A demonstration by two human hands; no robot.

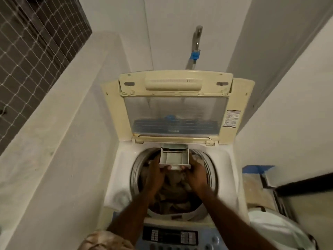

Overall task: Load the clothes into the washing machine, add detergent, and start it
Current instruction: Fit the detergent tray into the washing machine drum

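Note:
A top-loading washing machine (115,177) stands in front of me with its yellowed lid (175,105) raised against the wall. Brown and beige clothes (173,193) fill the drum. A pale detergent drawer (173,158) sticks out from the drum's back rim, and its compartments look bare. My left hand (155,173) grips the drawer's left front corner. Gripping the right front corner is my right hand (195,173). The blue control panel (171,237) lies at the bottom of the view, under my forearms.
A tap with a blue hose connector (195,55) sits on the wall behind the machine. White walls close in on both sides. A netted window (36,47) is at upper left. A blue-taped box (257,184) and a white bag (275,230) stand at the right.

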